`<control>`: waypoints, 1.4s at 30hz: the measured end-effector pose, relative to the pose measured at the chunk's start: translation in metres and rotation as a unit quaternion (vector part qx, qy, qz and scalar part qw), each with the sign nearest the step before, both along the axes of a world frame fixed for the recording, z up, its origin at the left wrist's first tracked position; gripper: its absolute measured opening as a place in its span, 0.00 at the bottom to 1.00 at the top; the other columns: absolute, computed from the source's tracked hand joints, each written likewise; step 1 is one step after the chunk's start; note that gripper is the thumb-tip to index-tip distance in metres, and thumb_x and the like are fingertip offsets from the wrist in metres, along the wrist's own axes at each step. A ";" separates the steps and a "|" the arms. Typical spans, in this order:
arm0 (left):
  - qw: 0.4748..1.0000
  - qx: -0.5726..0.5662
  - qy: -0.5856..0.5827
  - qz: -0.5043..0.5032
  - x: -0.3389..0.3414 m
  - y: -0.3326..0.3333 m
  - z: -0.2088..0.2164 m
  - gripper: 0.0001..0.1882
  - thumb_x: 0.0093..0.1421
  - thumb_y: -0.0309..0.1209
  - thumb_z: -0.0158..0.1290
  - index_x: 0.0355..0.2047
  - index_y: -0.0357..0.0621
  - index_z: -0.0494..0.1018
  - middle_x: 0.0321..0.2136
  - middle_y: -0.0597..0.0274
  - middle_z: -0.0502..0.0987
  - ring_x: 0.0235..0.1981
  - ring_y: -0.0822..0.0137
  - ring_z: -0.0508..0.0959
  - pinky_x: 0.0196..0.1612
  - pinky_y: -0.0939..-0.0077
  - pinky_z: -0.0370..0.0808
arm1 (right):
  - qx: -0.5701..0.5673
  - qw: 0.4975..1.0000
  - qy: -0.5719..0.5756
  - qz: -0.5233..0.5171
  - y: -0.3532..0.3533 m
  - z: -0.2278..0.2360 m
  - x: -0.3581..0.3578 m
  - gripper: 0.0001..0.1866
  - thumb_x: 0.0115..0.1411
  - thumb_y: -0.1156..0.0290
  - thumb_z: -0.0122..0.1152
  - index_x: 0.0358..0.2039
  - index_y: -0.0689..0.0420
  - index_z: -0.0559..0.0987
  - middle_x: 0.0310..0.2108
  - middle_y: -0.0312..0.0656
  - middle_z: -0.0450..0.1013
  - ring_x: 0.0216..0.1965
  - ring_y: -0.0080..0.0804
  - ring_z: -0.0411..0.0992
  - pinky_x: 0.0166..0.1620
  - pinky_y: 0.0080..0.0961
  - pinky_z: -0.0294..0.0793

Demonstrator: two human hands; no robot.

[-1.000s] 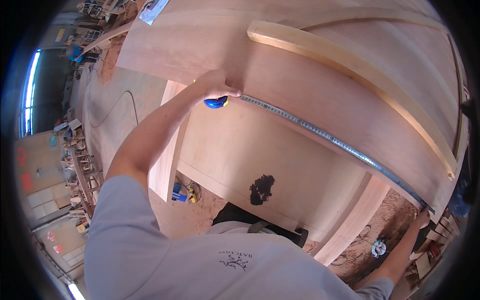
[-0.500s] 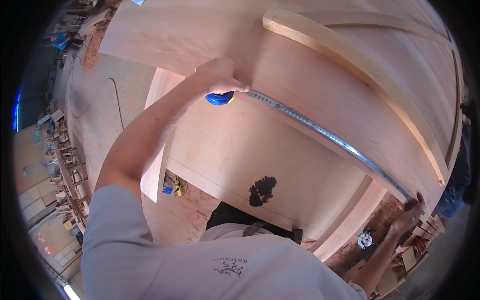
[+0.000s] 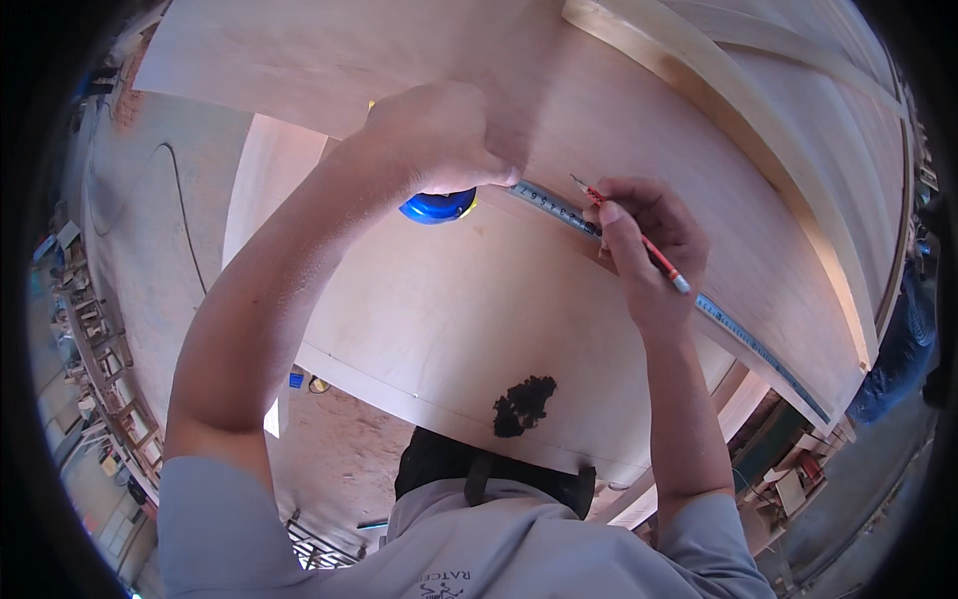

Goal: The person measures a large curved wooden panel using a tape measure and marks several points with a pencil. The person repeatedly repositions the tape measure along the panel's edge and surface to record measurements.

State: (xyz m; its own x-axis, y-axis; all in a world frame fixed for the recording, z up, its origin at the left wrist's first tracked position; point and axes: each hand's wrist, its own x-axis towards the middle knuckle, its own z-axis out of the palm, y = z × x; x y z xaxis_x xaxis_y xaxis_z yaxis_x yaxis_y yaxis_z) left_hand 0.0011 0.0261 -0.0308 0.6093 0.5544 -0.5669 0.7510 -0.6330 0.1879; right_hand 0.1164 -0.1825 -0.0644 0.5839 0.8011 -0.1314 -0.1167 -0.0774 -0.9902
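Observation:
My left hand (image 3: 434,135) is closed round a blue tape measure (image 3: 437,206), its thumb pressing at the start of the blade by the near edge of a wooden panel (image 3: 449,50). The pulled-out blade (image 3: 758,349) runs along that edge toward the panel's right corner. In my right hand (image 3: 659,235) is a red pencil (image 3: 639,235), its sharpened tip pointing up and left just above the panel, beside the blade. The fingers of this hand cover a stretch of the blade.
Curved wooden strips (image 3: 758,120) lie on the panel's right side. Below its near edge is a pale board (image 3: 429,309) with a dark patch (image 3: 525,405). A cable (image 3: 180,200) lies on the floor at left; wood scraps (image 3: 793,489) are piled at lower right.
My right hand has come from the blade's far right end to near my left hand, and a red pencil now shows in it. My left hand stays on the tape measure.

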 end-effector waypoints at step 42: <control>0.996 0.052 -0.067 -0.016 -0.010 -0.003 -0.015 0.23 0.52 0.52 0.64 0.29 0.41 0.85 0.25 0.50 0.83 0.24 0.59 0.83 0.32 0.69 0.79 | 0.042 0.982 -0.182 -0.015 0.004 -0.036 -0.010 0.02 0.61 0.83 0.59 0.34 0.66 0.79 0.27 0.38 0.77 0.25 0.16 0.70 0.29 0.13 0.69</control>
